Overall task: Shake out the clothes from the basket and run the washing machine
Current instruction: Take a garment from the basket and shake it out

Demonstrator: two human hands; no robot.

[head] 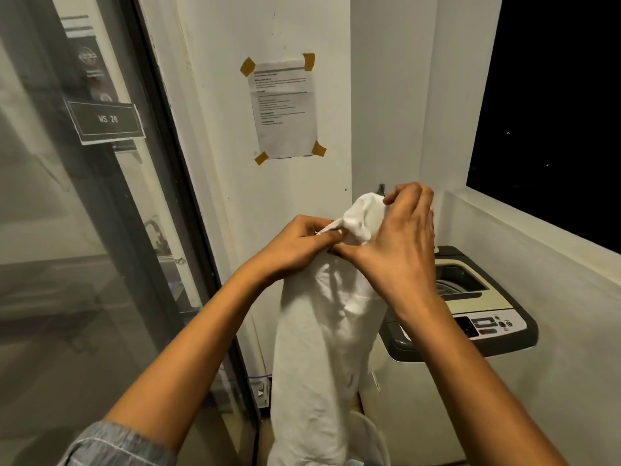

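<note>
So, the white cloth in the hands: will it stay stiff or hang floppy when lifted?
Probably floppy: the white cloth hangs in soft folds below the left hand and right hand. It seems light, since pinching fingers alone carry it. Its loose lower end may drag on the basket.

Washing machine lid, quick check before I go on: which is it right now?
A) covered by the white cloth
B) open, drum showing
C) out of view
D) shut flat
B: the washing machine has its top opening uncovered with the drum visible inside, while both hands hold the white cloth up beside it.
</note>
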